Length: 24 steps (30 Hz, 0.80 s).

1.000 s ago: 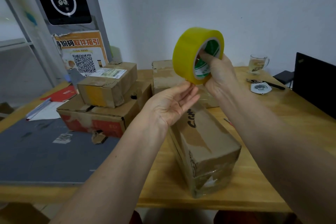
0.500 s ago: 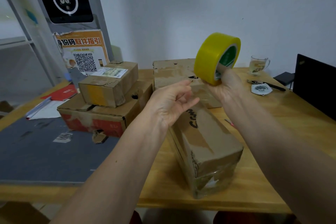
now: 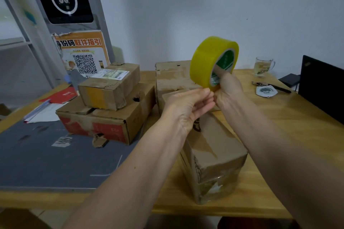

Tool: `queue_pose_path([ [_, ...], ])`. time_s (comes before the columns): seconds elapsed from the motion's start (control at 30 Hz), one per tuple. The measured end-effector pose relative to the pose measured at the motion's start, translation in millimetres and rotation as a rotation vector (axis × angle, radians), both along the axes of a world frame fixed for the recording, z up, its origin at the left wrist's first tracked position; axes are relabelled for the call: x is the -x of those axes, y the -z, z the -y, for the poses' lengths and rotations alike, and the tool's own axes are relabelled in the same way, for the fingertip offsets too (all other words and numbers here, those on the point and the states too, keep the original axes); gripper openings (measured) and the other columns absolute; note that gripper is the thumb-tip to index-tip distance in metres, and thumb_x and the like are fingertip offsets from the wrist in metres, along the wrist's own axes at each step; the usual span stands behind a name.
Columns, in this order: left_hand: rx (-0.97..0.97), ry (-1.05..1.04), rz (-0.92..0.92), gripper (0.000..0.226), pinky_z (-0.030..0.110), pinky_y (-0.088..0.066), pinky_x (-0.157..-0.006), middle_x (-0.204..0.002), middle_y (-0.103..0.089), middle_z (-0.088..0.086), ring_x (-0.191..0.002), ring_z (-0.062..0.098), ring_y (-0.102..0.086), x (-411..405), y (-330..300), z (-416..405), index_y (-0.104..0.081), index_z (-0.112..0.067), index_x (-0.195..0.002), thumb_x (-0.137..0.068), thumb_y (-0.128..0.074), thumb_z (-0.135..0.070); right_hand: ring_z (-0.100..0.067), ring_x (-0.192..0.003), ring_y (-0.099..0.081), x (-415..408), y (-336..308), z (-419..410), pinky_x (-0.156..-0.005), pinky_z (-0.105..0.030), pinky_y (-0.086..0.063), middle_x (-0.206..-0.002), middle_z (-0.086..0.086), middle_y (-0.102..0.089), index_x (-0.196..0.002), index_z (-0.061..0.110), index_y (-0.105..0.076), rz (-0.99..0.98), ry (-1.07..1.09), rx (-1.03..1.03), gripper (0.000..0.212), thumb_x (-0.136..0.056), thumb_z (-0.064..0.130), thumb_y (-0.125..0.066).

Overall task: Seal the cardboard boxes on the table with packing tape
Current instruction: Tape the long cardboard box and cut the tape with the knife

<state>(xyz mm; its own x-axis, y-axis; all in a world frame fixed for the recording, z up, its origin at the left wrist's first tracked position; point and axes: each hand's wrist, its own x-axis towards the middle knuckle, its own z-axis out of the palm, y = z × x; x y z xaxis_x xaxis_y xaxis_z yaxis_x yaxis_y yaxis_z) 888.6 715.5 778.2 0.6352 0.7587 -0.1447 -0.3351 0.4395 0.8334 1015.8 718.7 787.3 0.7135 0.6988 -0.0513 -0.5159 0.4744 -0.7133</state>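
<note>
Here the right hand point(image 3: 228, 89) holds the yellow roll of packing tape point(image 3: 210, 59) up in the air, its fingers pushed through the green-printed core and its palm curled under the lower rim, so the roll stands on edge above the boxes. The left hand point(image 3: 188, 106) reaches in from the left with its fingers loosely bent, the fingertips point(image 3: 206, 90) touching the bottom of the roll's outer face right beside the right hand; whether they have hold of a loose tape end cannot be told. Below both hands a long cardboard box point(image 3: 214, 154) lies on the wooden table point(image 3: 279, 135), one end towards the camera, with old clear tape on that near end. Behind the hands stands another cardboard box point(image 3: 171, 76), partly hidden by them. To the left, a small box point(image 3: 109, 87) with a white shipping label sits on top of a wider, flat box point(image 3: 104, 121) printed with red, which rests partly on a grey mat point(image 3: 46, 154) covering the left of the table. At the far right of the table are a glass mug point(image 3: 263, 66), a pen point(image 3: 279, 89), and the dark edge of a laptop screen point(image 3: 322, 87).
</note>
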Motion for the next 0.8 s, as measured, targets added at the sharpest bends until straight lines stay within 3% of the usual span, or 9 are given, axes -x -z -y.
queue_pose_path([
  [0.1,-0.019,0.001,-0.011,0.007,0.029,-0.062,-0.069,-0.076,-0.071,0.011,-0.071,0.016,-0.068,3,1,0,-0.069,0.003,-0.091,-0.085,-0.071,0.001,-0.03,-0.079,-0.065,3,-1,3,-0.063,-0.042,-0.057,-0.096,-0.019,-0.064,-0.117,0.0,-0.056,-0.148,-0.104,-0.068,0.034,-0.084,-0.003,-0.065],
  [0.23,0.016,-0.094,0.053,0.019,0.03,-0.061,-0.077,-0.081,-0.07,0.013,-0.083,0.021,-0.07,3,0,0,-0.062,0.006,-0.104,-0.086,-0.067,0.009,-0.035,-0.084,-0.063,4,-2,3,-0.07,-0.049,-0.058,-0.104,-0.022,-0.061,-0.13,0.004,-0.054,-0.282,-0.148,-0.166,0.044,-0.087,-0.005,-0.056],
  [0.33,0.053,-0.122,0.077,0.037,0.034,-0.055,-0.092,-0.109,-0.067,0.023,-0.111,0.031,-0.065,0,-2,2,-0.049,0.014,-0.129,-0.092,-0.052,0.016,-0.03,-0.085,-0.063,4,2,6,-0.066,-0.045,-0.059,-0.102,-0.021,-0.063,-0.133,0.004,-0.052,-0.202,-0.136,-0.129,0.044,-0.09,-0.002,-0.057],
  [0.43,0.103,-0.089,0.082,0.039,0.038,-0.045,-0.105,-0.133,-0.057,0.027,-0.127,0.034,-0.055,-5,-10,9,-0.047,0.013,-0.135,-0.097,-0.038,0.015,-0.031,-0.089,-0.064,5,6,7,-0.059,-0.037,-0.055,-0.119,-0.026,-0.062,-0.131,-0.003,-0.053,-0.039,-0.064,-0.033,0.047,-0.086,-0.001,-0.065],
  [0.53,0.166,-0.105,0.112,0.038,0.042,-0.041,-0.111,-0.134,-0.055,0.03,-0.128,0.036,-0.053,-5,-15,13,-0.047,0.016,-0.134,-0.098,-0.034,0.015,-0.035,-0.095,-0.066,5,9,9,-0.069,-0.043,-0.056,-0.119,-0.027,-0.063,-0.125,-0.006,-0.056,0.052,-0.009,-0.015,0.047,-0.081,0.0,-0.071],
  [0.63,0.179,-0.112,0.124,0.035,0.043,-0.043,-0.107,-0.132,-0.055,0.031,-0.127,0.037,-0.054,-1,-16,12,-0.046,0.017,-0.132,-0.098,-0.036,0.014,-0.032,-0.097,-0.066,2,10,12,-0.081,-0.046,-0.056,-0.115,-0.022,-0.066,-0.123,-0.004,-0.057,0.111,0.022,0.001,0.042,-0.084,0.002,-0.07],
  [0.73,0.185,-0.117,0.139,0.035,0.042,-0.048,-0.1,-0.127,-0.058,0.032,-0.12,0.037,-0.058,3,-15,8,-0.047,0.017,-0.13,-0.096,-0.041,0.014,-0.027,-0.092,-0.067,2,9,14,-0.079,-0.043,-0.057,-0.112,-0.019,-0.067,-0.122,-0.002,-0.057,0.132,0.047,0.022,0.038,-0.086,0.004,-0.069],
  [0.8,0.191,-0.133,0.153,0.034,0.04,-0.053,-0.095,-0.112,-0.065,0.027,-0.103,0.031,-0.064,5,-14,8,-0.05,0.014,-0.129,-0.095,-0.048,0.012,-0.028,-0.092,-0.067,3,8,15,-0.078,-0.042,-0.057,-0.108,-0.017,-0.068,-0.12,0.0,-0.059,0.136,0.063,0.036,0.036,-0.086,0.006,-0.069],
])
